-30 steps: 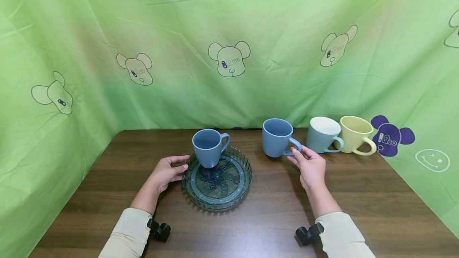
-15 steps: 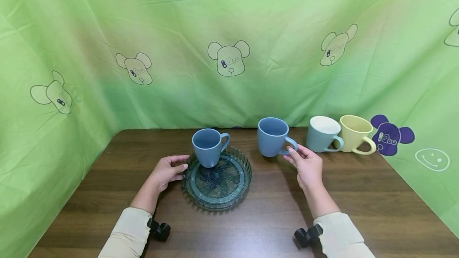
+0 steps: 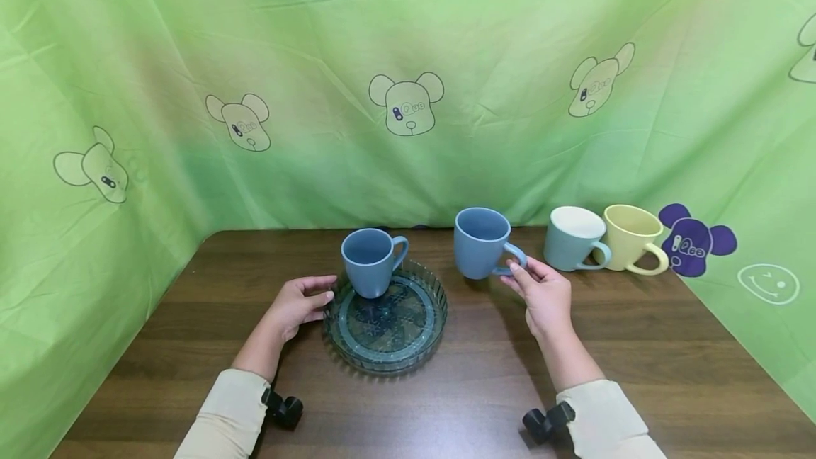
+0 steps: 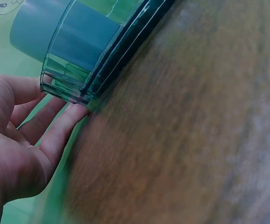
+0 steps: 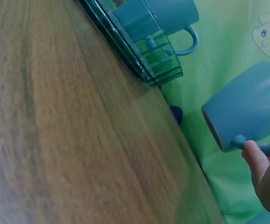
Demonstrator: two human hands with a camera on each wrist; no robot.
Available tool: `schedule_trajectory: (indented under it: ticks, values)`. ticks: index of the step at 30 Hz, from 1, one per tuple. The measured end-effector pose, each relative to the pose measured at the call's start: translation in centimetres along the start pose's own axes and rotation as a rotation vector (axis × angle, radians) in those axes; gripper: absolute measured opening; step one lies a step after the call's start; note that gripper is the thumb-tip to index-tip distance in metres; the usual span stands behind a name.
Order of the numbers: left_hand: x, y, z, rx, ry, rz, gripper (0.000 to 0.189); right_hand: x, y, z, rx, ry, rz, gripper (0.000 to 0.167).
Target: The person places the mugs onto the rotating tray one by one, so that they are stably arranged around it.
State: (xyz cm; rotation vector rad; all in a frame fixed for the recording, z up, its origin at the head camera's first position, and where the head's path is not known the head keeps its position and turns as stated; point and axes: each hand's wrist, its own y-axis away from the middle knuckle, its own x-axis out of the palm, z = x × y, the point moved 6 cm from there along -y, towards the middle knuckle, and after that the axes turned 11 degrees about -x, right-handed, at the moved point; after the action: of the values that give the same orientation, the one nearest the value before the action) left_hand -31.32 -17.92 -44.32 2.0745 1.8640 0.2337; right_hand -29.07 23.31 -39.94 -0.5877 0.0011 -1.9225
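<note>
In the head view a blue mug [image 3: 367, 263] stands upright near the back left of a round, dark blue-green glass tray [image 3: 390, 360] with a ribbed rim. My left hand [image 3: 299, 309] holds the tray's left rim, with fingertips at its outer wall and base in the left wrist view. To the right, my right hand [image 3: 550, 297] pinches the handle of a second blue mug [image 3: 481, 244] between thumb and fingers. The right wrist view shows this second mug [image 5: 246, 107] raised off the table, its underside edge showing.
A light teal mug [image 3: 567, 250] with a white inside and a yellow mug [image 3: 627, 243] stand side by side at the back right of the wooden table [image 3: 484, 402]. A green printed curtain [image 3: 319, 161] hangs behind the table and along its sides.
My right hand has carried the second blue mug a little to the left, closer to the tray. The left hand, the tray and the first blue mug have stayed in place.
</note>
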Motion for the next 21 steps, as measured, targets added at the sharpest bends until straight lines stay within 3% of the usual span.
schedule_trajectory:
  ticks: [21]
  values:
    - [-0.04, 0.03, 0.09, -0.006, 0.001, -0.007, 0.038, 0.97, 0.79, 0.77, 0.039, -0.045, 0.018, 0.032]
